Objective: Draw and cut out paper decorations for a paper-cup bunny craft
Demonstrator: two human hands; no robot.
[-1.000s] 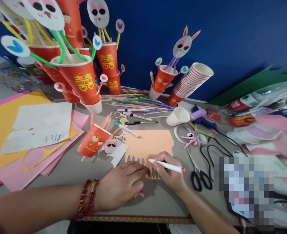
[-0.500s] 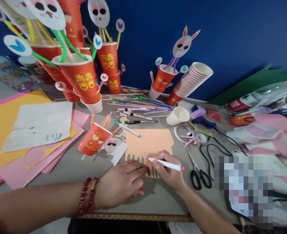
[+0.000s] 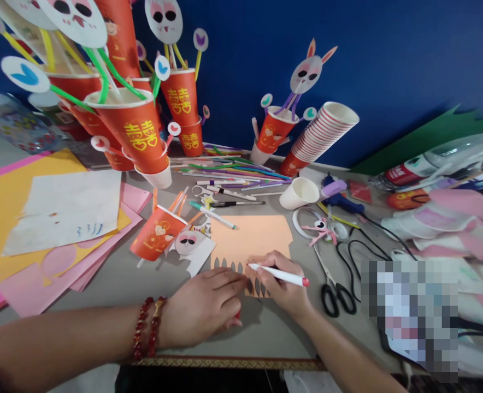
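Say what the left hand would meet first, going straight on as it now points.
The left hand would likely meet the right hand, which holds a white marker; depth between them is unclear.

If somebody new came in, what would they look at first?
Probably the rabbit face with orange ears, above purple straws in a red paper cup at the back, against the blue wall. The large red cup with yellow double-happiness characters at back left stands out too. In front, the right-hand grip holds a white pen over peach paper with leaf-shaped holes.
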